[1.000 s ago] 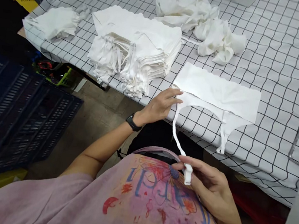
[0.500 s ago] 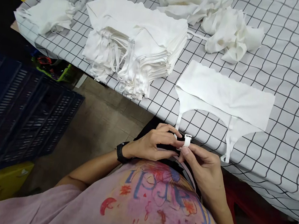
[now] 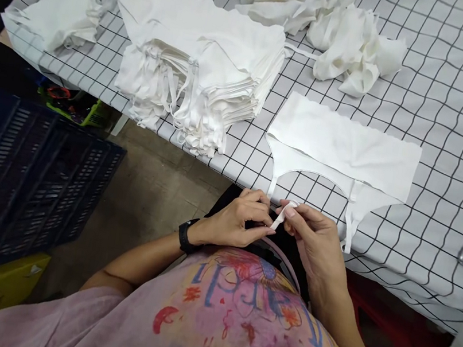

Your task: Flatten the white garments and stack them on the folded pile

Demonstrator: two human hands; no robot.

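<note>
A white strapped top (image 3: 344, 147), like a bra or camisole, lies flat on the table near its front edge. Its left-hand strap (image 3: 273, 186) runs down off the edge to my fingers. My left hand (image 3: 246, 219), with a black band on the wrist, pinches the lower end of a short white strap piece (image 3: 280, 218). Between thumb and fingers, my right hand (image 3: 313, 235) grips the upper end of that strap piece, where a small white slider partly shows. The garment's other strap (image 3: 348, 231) hangs at the table edge beside my right hand.
A thick stack of white garments (image 3: 206, 48) sits left on the grid-patterned tablecloth (image 3: 452, 96). A smaller white pile (image 3: 61, 17) lies farther left, and crumpled white garments (image 3: 354, 50) lie behind. Blue crates (image 3: 30, 178) stand on the floor; a red stool (image 3: 397, 343) is under the table.
My right hand has turned and lifted slightly, tilting the slider. The short strap piece now stretches between both hands, with my left thumb and finger closed on its lower end.
</note>
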